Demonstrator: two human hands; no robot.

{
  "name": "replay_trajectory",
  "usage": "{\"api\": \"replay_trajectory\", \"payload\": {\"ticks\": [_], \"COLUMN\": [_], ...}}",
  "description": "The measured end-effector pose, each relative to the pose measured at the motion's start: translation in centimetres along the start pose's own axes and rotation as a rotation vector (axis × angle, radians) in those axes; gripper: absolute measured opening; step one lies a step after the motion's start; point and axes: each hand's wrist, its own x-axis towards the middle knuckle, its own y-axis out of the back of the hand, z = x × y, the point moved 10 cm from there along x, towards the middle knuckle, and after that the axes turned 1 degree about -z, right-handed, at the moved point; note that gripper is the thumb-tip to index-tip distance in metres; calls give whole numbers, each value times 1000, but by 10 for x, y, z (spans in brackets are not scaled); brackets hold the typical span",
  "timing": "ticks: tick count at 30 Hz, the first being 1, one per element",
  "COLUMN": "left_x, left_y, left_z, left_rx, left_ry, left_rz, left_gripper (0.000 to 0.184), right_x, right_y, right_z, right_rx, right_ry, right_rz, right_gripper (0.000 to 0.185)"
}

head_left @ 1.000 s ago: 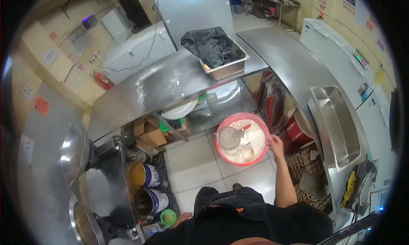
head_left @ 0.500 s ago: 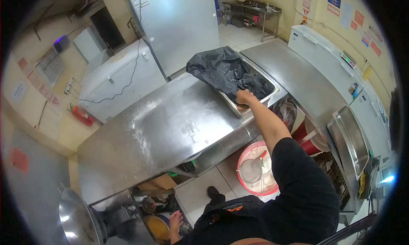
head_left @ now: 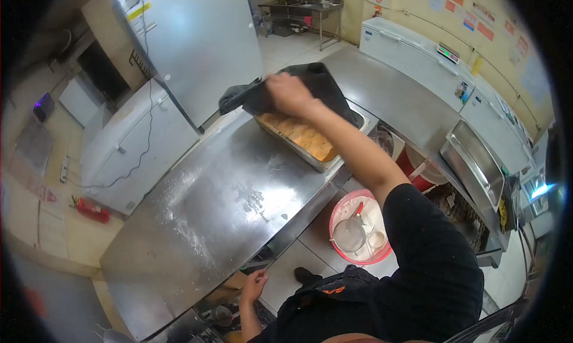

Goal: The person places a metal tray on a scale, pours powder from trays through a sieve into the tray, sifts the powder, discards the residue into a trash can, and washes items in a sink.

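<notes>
At the far side of the brushed-steel bench [head_left: 197,205], a thin black plastic sheet [head_left: 322,83] rises over a rectangular steel pan [head_left: 325,165] of crumbly-looking orange-brown food [head_left: 310,141], part of which shows. From where I'm standing, the plastic looks light and limp, apt to crease, slide and droop rather than tear; the loose edge seems the best place to take hold, clear of the food. The person's right hand [head_left: 288,93] has its grip closed on a gathered fold, fingertips hidden from me, knuckles up, the forearm stretched long and slanting across the near corner of the pan. Down by the bench's near edge, the left hand [head_left: 255,285] is raised on a bent arm, fingers loosely curled and partly open, nothing visible in them.
</notes>
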Motion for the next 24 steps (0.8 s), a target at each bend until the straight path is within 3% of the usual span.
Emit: {"api": "replay_trajectory", "payload": {"ticks": [2,4,5,6,8,10,13,15,17,20,21,22,23,24], "left_x": [13,6,0,-10,-44,-79,-79,-37,2,71,87,99,108,114], "left_y": [12,41,59,77,116,142,133,106,53,-14,-28,-37,-36,-24], "left_z": [70,146,174,200,254,286,332,317,305,196,151,110,81,59], "left_rx": [41,258,290,318,249,24,83,189,175,473,576,677,683,604], "left_ry": [-86,-170,-286,-403,-532,-611,-675,-605,-471,-318,-123,63,70,41], "left_rz": [4,191,351,513,842,1037,872,649,413,196,136,77,58,132], "left_gripper": [34,34,35,36,38,39,40,42,46,53,57,61,61,63], "right_x": [-15,-43,-69,-83,-135,-190,-267,-317,-363,-462,-501,-529,-574,-613], "right_y": [20,17,20,5,-3,-34,-69,-147,-156,-152,-151,-135,-175,-196], "right_z": [-60,-115,-148,-172,-223,-265,-306,-342,-350,-301,-282,-239,-210,-160], "right_rx": [-69,-206,-351,-267,-98,-171,139,159,204,927,1002,1137,1289,1189], "right_ry": [197,269,315,287,437,552,578,539,485,617,661,602,398,249], "right_rz": [109,246,451,320,453,540,397,284,143,-792,-982,-933,-981,-875], "right_gripper": [36,37,41,43,42,41,37,37,38,36,34,38,40,41]}}
